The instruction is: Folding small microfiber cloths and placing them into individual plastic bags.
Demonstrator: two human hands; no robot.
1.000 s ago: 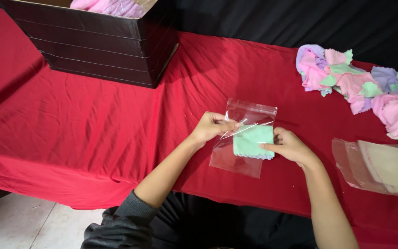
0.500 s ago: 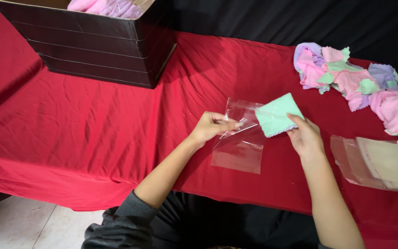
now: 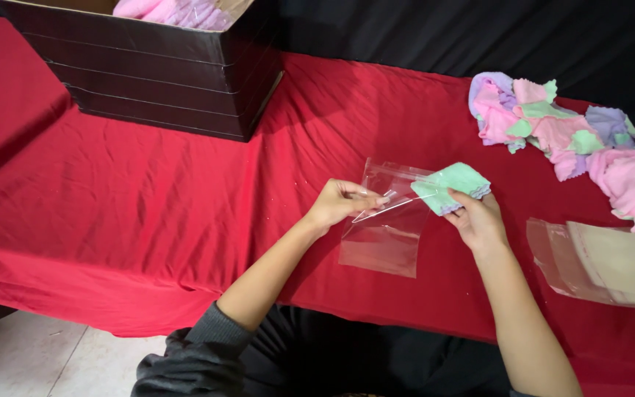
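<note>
On the red table (image 3: 148, 191), the left hand (image 3: 339, 206) pinches the clear bag (image 3: 384, 235) open at its mouth; the right hand (image 3: 479, 217) grips a folded green cloth (image 3: 453, 184) beside it. Bagging seems underway; sliding in needs the mouth wider.

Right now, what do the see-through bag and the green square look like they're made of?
Clear bag: seemingly thin glossy plastic film; the red tablecloth shows through, and its edges catch light. Green cloth: soft matte fabric, possibly microfibre, folded, with a zigzag-cut edge.
</note>
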